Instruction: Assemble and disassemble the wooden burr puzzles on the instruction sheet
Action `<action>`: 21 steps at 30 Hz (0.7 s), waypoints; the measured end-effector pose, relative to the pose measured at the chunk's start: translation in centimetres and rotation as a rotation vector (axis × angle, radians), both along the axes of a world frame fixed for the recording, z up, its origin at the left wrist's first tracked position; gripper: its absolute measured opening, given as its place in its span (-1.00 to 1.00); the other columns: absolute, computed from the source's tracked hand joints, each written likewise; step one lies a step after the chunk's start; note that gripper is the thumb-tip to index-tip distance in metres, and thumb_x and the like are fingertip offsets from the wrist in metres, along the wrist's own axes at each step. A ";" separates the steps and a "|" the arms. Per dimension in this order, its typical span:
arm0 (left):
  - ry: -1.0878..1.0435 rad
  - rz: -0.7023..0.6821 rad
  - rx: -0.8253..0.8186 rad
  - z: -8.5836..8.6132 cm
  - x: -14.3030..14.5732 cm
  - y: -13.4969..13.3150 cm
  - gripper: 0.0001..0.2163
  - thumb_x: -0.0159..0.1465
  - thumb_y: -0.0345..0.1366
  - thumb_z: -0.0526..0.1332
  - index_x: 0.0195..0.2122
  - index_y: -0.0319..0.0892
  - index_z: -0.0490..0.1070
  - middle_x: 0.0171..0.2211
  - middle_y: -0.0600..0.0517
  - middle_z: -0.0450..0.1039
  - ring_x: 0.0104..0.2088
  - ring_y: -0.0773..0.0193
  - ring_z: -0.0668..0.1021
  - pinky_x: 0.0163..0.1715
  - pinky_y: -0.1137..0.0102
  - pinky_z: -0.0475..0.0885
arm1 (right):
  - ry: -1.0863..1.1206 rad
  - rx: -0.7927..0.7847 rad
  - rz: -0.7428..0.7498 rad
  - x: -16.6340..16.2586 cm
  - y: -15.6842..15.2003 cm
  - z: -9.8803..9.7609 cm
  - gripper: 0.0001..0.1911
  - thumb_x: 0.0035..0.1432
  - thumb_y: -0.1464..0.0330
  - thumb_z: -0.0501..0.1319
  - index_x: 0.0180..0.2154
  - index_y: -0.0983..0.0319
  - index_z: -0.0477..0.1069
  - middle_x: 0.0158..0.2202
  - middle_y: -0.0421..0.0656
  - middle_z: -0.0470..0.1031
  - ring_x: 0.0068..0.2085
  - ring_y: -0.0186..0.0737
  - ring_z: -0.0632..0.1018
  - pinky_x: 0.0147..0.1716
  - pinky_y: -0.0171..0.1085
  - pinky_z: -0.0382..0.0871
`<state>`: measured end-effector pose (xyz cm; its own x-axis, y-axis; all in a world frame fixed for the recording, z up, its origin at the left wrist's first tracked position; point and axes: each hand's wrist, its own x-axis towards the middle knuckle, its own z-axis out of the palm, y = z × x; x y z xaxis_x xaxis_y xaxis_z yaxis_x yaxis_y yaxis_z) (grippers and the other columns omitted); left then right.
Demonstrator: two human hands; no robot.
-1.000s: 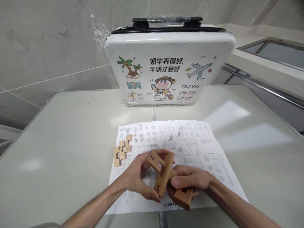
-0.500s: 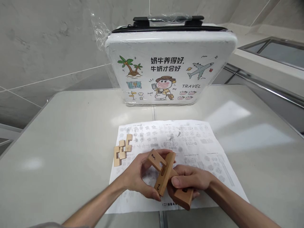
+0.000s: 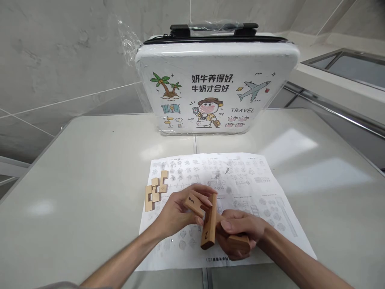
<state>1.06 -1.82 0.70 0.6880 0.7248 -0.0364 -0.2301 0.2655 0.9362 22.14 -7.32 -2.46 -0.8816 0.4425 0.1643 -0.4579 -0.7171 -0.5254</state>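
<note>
Several brown wooden burr puzzle pieces are fitted together at angles between my hands, above the printed sheet [image 3: 276, 237]. My left hand [image 3: 180, 206] is closed round the notched piece marked 3 [image 3: 192, 204], its thumb and fingertips also meeting the upright piece marked 2 [image 3: 209, 228]. Gripped by my right hand [image 3: 245, 226] is a darker block of the same puzzle [image 3: 239, 242], which passes in behind the piece marked 2. How the pieces lock together is partly hidden by my fingers.
Small pale wooden notched pieces [image 3: 155, 192] lie at the sheet's left edge. A white, plastic-wrapped suitcase [image 3: 216, 60] with cartoon prints stands at the back of the light table [image 3: 90, 168]. A metal rail [image 3: 339, 106] runs along the right.
The puzzle has been turned, so the piece marked 2 stands more upright. My left thumb has shifted up from its lower end, and the block in my right hand has tilted.
</note>
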 end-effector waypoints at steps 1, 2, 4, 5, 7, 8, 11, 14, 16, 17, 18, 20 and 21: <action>-0.004 0.021 -0.019 0.0 0.1 0.0 -0.72 0.07 -0.16 0.64 -0.28 -0.13 0.65 0.09 -0.13 0.57 0.08 -0.07 0.60 0.00 0.09 0.57 | 0.006 0.024 0.012 0.1 0.1 0.0 -0.43 0.50 -0.01 0.13 -0.43 0.28 0.41 -0.76 -0.39 0.14 -0.81 -0.48 0.09 -0.80 -0.43 0.05; -0.007 0.045 -0.039 0.0 0.1 -0.1 -0.71 0.12 -0.13 0.61 -0.32 -0.16 0.62 0.03 -0.14 0.59 0.01 -0.03 0.63 -0.06 0.13 0.58 | 0.006 0.057 0.019 0.4 0.3 0.0 -0.42 0.51 -0.01 0.10 -0.42 0.29 0.42 -0.75 -0.38 0.17 -0.80 -0.49 0.10 -0.81 -0.44 0.04; 0.007 0.096 -0.067 0.1 0.2 -0.1 -0.65 0.24 -0.01 0.51 -0.32 -0.19 0.54 -0.11 -0.14 0.62 -0.15 0.08 0.65 -0.19 0.23 0.56 | 0.001 0.131 0.010 1.0 0.6 0.1 -0.43 0.53 0.02 0.11 -0.43 0.28 0.40 -0.73 -0.36 0.19 -0.79 -0.50 0.14 -0.81 -0.47 0.00; 0.033 0.123 -0.068 0.1 0.2 -0.1 -0.62 0.30 0.06 0.44 -0.29 -0.20 0.51 -0.17 -0.13 0.62 -0.21 0.13 0.64 -0.24 0.27 0.53 | -0.031 0.148 -0.010 1.4 0.8 0.2 -0.48 0.53 0.07 0.13 -0.42 0.27 0.38 -0.70 -0.36 0.21 -0.78 -0.50 0.15 -0.80 -0.48 0.00; 0.108 0.151 -0.054 0.3 0.3 -0.2 -0.57 0.39 0.13 0.32 -0.21 -0.20 0.48 -0.23 -0.12 0.60 -0.29 0.20 0.60 -0.30 0.34 0.46 | -0.028 0.156 -0.092 2.2 1.3 0.6 -0.56 0.56 0.15 0.12 -0.38 0.24 0.36 -0.70 -0.41 0.17 -0.77 -0.50 0.13 -0.77 -0.49 0.06; 0.142 0.151 -0.049 0.4 0.3 -0.2 -0.56 0.42 0.15 0.26 -0.19 -0.20 0.46 -0.24 -0.11 0.59 -0.31 0.23 0.57 -0.31 0.35 0.44 | 0.004 0.165 -0.166 2.5 1.5 0.9 -0.55 0.56 0.16 0.11 -0.41 0.21 0.31 -0.72 -0.44 0.12 -0.77 -0.50 0.11 -0.76 -0.50 0.08; 0.242 0.152 -0.056 0.6 0.3 -0.2 -0.54 0.48 0.17 0.15 -0.18 -0.20 0.43 -0.28 -0.05 0.53 -0.39 0.30 0.48 -0.35 0.37 0.37 | -0.166 0.103 -0.450 3.4 2.2 2.2 -0.57 0.56 0.13 0.10 -0.38 0.19 0.30 -0.67 -0.43 0.11 -0.70 -0.47 0.05 -0.72 -0.48 0.07; 0.305 0.180 -0.070 0.7 0.4 -0.1 -0.50 0.46 0.21 0.14 -0.18 -0.21 0.45 -0.22 -0.07 0.49 -0.34 0.27 0.47 -0.35 0.37 0.34 | -0.357 0.051 -0.635 3.8 2.5 3.3 -0.59 0.53 0.13 0.16 -0.38 0.19 0.29 -0.57 -0.36 0.19 -0.62 -0.44 0.06 -0.69 -0.45 0.03; 0.304 0.178 -0.087 0.6 0.4 -0.1 -0.48 0.45 0.23 0.13 -0.16 -0.21 0.46 -0.17 -0.10 0.47 -0.30 0.24 0.49 -0.33 0.35 0.35 | -0.457 0.053 -0.745 3.8 2.5 3.5 -0.56 0.54 0.10 0.14 -0.39 0.18 0.26 -0.57 -0.36 0.19 -0.63 -0.44 0.04 -0.68 -0.43 -0.01; 0.301 0.169 -0.093 0.6 0.5 -0.1 -0.48 0.45 0.23 0.12 -0.16 -0.21 0.46 -0.17 -0.09 0.46 -0.30 0.24 0.49 -0.32 0.35 0.35 | -0.501 0.062 -0.793 3.7 2.5 3.5 -0.55 0.54 0.08 0.12 -0.39 0.17 0.24 -0.60 -0.38 0.16 -0.64 -0.45 0.01 -0.68 -0.41 -0.04; 0.299 0.161 -0.095 0.6 0.5 -0.1 -0.49 0.46 0.23 0.12 -0.15 -0.20 0.46 -0.19 -0.08 0.45 -0.31 0.25 0.49 -0.32 0.35 0.35 | -0.544 0.075 -0.827 3.5 2.4 3.5 -0.54 0.54 0.06 0.12 -0.39 0.17 0.23 -0.62 -0.39 0.13 -0.65 -0.45 -0.01 -0.68 -0.40 -0.07; 0.294 0.150 -0.097 0.5 0.6 -0.3 -0.51 0.47 0.21 0.12 -0.15 -0.19 0.45 -0.23 -0.03 0.41 -0.33 0.29 0.46 -0.32 0.37 0.33 | -0.621 0.096 -0.847 3.2 2.2 3.4 -0.55 0.53 0.03 0.13 -0.36 0.16 0.25 -0.63 -0.42 0.06 -0.65 -0.45 -0.05 -0.66 -0.39 -0.10; 0.290 0.145 -0.102 0.4 0.6 -0.3 -0.52 0.47 0.20 0.12 -0.15 -0.18 0.45 -0.24 -0.01 0.39 -0.34 0.30 0.44 -0.32 0.38 0.32 | -0.646 0.103 -0.831 3.0 2.1 3.3 -0.58 0.53 0.03 0.14 -0.31 0.16 0.28 -0.61 -0.42 0.05 -0.63 -0.45 -0.05 -0.64 -0.39 -0.10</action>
